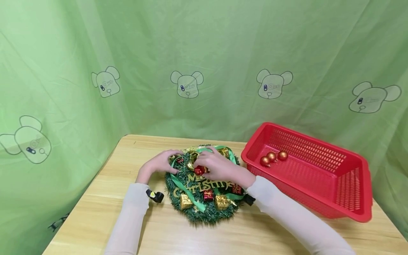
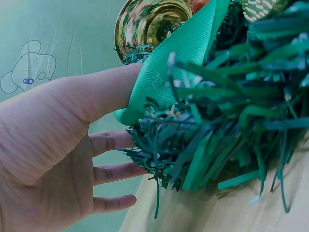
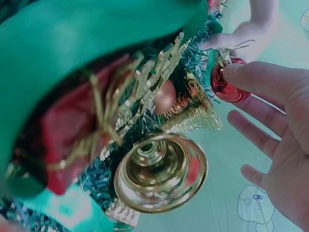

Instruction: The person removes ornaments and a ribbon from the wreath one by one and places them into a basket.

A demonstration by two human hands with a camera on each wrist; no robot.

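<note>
A green tinsel wreath (image 1: 204,216) lies on the table with gold "Merry Christmas" lettering, a green ribbon (image 1: 185,188), bells and small gift boxes. My left hand (image 1: 160,162) holds its left edge; in the left wrist view the thumb presses the ribbon (image 2: 169,65) while the other fingers reach around the outer side. Over the wreath's upper middle, my right hand (image 1: 219,166) pinches a shiny red bauble (image 3: 231,87) by thumb and fingers, its hanging cap and thread showing. Close to that hand is a gold bell (image 3: 161,176), with a red gift box (image 3: 72,125) farther left.
A red plastic basket (image 1: 309,175) stands on the right of the wooden table (image 1: 92,212), with gold-orange baubles (image 1: 282,155) at its left end. A green curtain (image 1: 223,42) printed with bear heads hangs behind.
</note>
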